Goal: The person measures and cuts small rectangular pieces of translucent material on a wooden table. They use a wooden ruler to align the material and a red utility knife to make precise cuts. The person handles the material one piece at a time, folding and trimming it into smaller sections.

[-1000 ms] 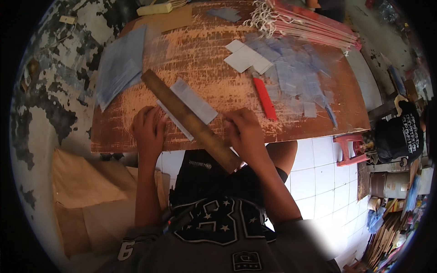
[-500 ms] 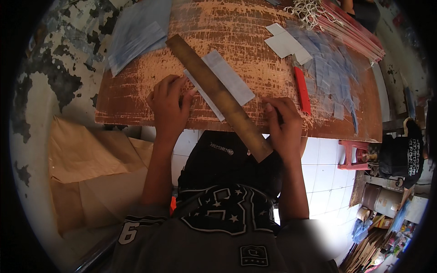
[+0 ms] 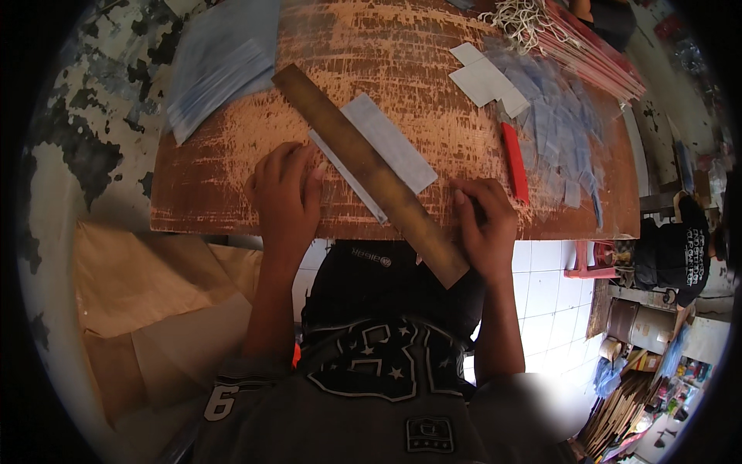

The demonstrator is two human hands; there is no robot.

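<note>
Clock directions are read from the middle of the bar. A long, flat, brownish straight bar [image 3: 371, 174] lies slantwise across the scratched, reddish-brown wooden counter [image 3: 193, 205], one end between 10 and 11 o'clock, the other between 4 and 5, where it overhangs the near edge above the person's black shorts [image 3: 371, 282]. Pale grey-white, thin rectangular sheet material [image 3: 390, 145] shows along both long sides of the bar: a broad band toward 2 o'clock, a narrow strip toward 8; whether these form one piece cannot be told.

The left hand [image 3: 286, 185] rests at 9 o'clock, just beside the narrow strip, its thumb and fingers set a narrow gap apart; contact with the strip cannot be told. The right hand [image 3: 485, 220] lies near 4 o'clock, close to the bar's near end, its fingers curled and narrow; whether they pinch anything cannot be told.

A slim red-handled cutter [image 3: 515, 166] lies at 3 o'clock. White rectangular cards [image 3: 488, 81] lie just short of 2 o'clock, with scattered bluish clear plastic pieces [image 3: 553, 116] between 2 and 3. Farther out at 2 lies a bundle of pinkish-red flat articles with white cords [image 3: 587, 50]. Stacked translucent blue sheets [image 3: 224, 62] occupy 10 o'clock.
</note>
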